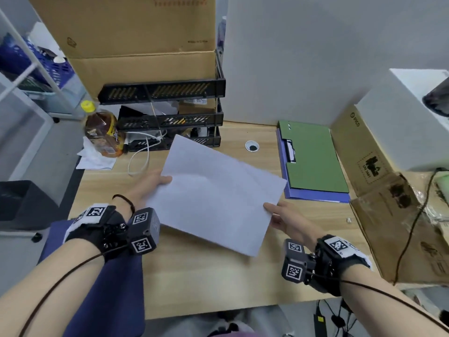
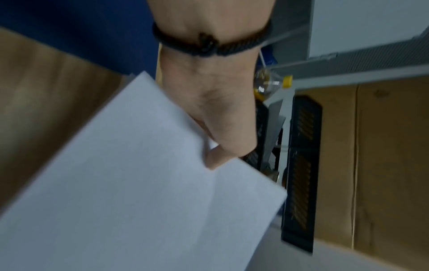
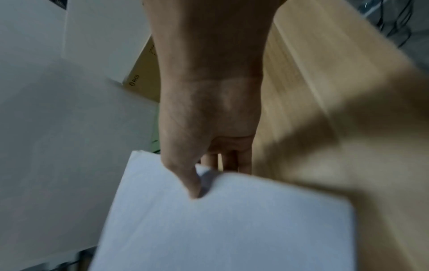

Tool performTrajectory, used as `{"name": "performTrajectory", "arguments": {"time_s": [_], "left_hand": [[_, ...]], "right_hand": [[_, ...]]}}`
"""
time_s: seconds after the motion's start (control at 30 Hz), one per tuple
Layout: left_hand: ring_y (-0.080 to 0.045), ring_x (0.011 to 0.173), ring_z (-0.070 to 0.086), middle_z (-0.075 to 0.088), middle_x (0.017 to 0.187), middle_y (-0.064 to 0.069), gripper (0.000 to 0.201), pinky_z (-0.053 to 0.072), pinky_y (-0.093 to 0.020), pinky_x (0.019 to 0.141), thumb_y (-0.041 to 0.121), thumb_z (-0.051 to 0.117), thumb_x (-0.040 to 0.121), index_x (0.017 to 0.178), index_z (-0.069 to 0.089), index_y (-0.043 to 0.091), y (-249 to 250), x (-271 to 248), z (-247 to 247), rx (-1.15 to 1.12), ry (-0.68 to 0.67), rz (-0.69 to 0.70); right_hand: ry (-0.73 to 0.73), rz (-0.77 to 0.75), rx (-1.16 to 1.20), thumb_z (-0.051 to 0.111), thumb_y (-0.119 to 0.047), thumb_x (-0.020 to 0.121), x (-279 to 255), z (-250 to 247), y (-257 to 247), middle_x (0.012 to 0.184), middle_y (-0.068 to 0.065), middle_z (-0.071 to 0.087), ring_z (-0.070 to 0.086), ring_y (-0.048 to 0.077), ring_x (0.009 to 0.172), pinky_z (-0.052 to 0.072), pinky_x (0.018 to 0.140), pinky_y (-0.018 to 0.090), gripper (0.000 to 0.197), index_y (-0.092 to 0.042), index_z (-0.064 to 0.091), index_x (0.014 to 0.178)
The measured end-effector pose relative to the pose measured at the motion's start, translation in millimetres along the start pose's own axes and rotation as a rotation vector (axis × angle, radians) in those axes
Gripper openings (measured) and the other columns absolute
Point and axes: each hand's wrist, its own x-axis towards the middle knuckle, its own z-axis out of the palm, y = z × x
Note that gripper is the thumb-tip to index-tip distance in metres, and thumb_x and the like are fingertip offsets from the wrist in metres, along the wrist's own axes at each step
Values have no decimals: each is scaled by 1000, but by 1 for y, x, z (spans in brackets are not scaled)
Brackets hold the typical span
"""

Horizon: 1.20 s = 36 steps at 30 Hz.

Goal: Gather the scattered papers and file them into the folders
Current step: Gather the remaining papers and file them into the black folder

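Observation:
A stack of white papers [image 1: 213, 193] hangs above the middle of the wooden desk [image 1: 213, 283], held at both ends. My left hand [image 1: 155, 184] pinches its left edge, thumb on top, as the left wrist view shows on the papers [image 2: 139, 201]. My right hand [image 1: 279, 215] pinches the right edge, thumb on top of the papers [image 3: 232, 229] and fingers underneath. A green folder [image 1: 313, 159] lies closed on a blue folder [image 1: 315, 197] at the desk's right, just beyond the papers.
A black stacked letter tray [image 1: 167, 117] stands at the back, with a large cardboard box [image 1: 136, 37] behind it. A tea bottle [image 1: 103, 132] and white cable [image 1: 143, 152] are back left. Flattened cardboard [image 1: 388, 215] lies at the right. A grey partition [image 1: 315, 57] closes the back.

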Motion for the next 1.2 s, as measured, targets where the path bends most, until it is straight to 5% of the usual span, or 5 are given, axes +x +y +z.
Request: {"name": "performTrajectory", "arguments": {"time_s": [0.33, 0.43, 0.67, 0.83, 1.2], "left_hand": [[-27, 91, 64, 67, 105, -9, 25, 52, -39, 83, 11, 48, 76, 98, 59, 12, 46, 16, 45, -309, 171, 311], [-17, 84, 62, 66, 93, -3, 20, 52, -25, 73, -1, 45, 83, 90, 60, 11, 24, 23, 46, -149, 266, 306], [-17, 86, 54, 58, 97, -4, 30, 39, -31, 82, -5, 38, 91, 97, 59, 15, -50, 33, 60, 50, 321, 47], [-14, 73, 59, 65, 83, -1, 33, 47, -23, 58, -5, 39, 87, 80, 63, 17, -7, 34, 71, -79, 360, 136], [-23, 98, 57, 63, 93, -1, 35, 44, -34, 86, -6, 41, 89, 92, 61, 22, -50, 43, 72, 46, 260, 91]], "right_hand": [[264, -397, 44, 52, -10, 94, -1, -11, -82, 120, 2, 70, 65, 21, 105, 48, 83, 35, 25, -15, 63, 115], [273, -380, 19, 52, -4, 92, 10, -15, -63, 112, 2, 70, 62, 20, 99, 48, 78, 28, 23, -13, 65, 109], [227, -199, -120, 48, 4, 89, 28, -23, -1, 122, 7, 63, 52, 23, 117, 39, 86, 30, 37, -17, 63, 116], [214, -248, -107, 42, 4, 89, 34, -26, -39, 108, 0, 66, 57, 16, 97, 43, 74, 26, 40, -20, 64, 111], [228, -109, -100, 49, -6, 96, 35, -40, -8, 114, 5, 62, 52, 19, 101, 39, 71, 19, 24, -13, 58, 117]]}}
